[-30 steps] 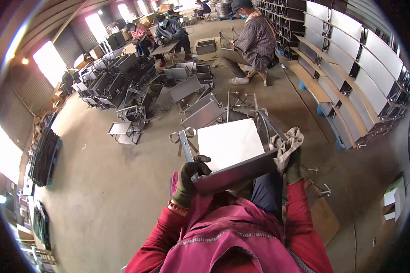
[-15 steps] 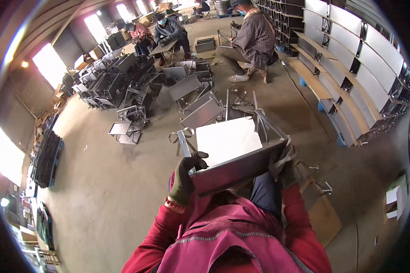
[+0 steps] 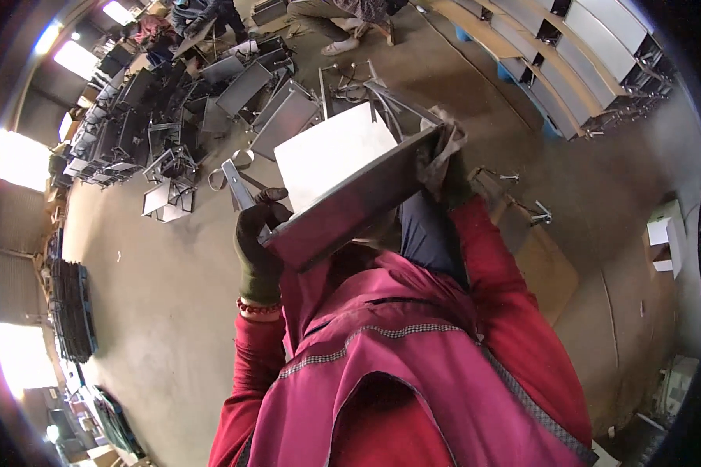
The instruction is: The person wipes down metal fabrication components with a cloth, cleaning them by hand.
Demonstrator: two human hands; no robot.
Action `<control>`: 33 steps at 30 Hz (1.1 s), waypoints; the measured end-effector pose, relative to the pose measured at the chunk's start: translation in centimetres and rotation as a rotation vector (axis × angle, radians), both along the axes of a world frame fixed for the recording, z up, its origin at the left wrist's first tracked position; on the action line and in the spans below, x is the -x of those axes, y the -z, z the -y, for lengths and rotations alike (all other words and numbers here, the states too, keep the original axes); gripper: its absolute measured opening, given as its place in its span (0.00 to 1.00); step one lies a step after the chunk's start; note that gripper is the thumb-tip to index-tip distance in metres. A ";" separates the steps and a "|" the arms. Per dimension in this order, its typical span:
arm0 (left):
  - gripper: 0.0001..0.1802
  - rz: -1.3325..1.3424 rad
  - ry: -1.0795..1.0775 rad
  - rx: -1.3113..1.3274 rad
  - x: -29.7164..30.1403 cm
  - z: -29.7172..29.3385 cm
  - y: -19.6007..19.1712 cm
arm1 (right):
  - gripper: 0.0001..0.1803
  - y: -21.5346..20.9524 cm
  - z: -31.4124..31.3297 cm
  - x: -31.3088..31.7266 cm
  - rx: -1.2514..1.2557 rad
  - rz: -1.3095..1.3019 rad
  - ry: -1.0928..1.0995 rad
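Observation:
A dark grey metal panel [image 3: 350, 204] with a raised edge is tilted across my lap, its right end higher. My left hand [image 3: 258, 243], in a dark glove, is closed round its left end, with the thumb over the top edge. Beside that hand a flat metal bar [image 3: 240, 185] sticks up. At the panel's right end my right hand [image 3: 453, 183], also gloved, is closed on a grey-brown rag [image 3: 444, 148] pressed to the corner; its fingers are mostly hidden. A bright white flat surface [image 3: 335, 148] lies just beyond the panel, and thin metal legs [image 3: 382, 97] rise behind it.
Piled metal frames and panels [image 3: 245, 89] lie ahead and left. Stacked panels on boards [image 3: 561, 70] stand at the right. A kneeling person [image 3: 335, 23] is ahead; others work farther left. Cardboard [image 3: 533, 249] and loose metal fittings [image 3: 541, 212] lie on the floor by my right arm.
My view has tipped downward and turned right, so the scene sits higher and more to the left. Both hands keep their places on the panel and the rag.

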State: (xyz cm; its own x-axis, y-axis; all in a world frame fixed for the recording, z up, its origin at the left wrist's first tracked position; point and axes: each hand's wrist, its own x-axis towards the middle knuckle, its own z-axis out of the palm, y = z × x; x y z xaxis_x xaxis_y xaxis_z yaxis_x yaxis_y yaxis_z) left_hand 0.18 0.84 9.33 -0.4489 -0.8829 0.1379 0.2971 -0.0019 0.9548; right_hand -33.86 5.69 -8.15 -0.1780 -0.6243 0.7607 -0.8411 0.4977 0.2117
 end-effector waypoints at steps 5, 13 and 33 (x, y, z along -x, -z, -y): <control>0.17 -0.042 -0.010 -0.098 -0.8 -0.6 0.1 | 0.56 -3.2 -0.5 -2.6 0.267 0.659 -0.518; 0.21 0.033 -0.002 -0.056 -0.3 -0.8 1.3 | 0.48 -4.9 1.7 0.1 0.281 0.608 -0.524; 0.19 0.556 -0.061 0.523 -5.4 1.2 2.2 | 0.41 -7.9 1.5 -2.6 0.196 0.877 -0.627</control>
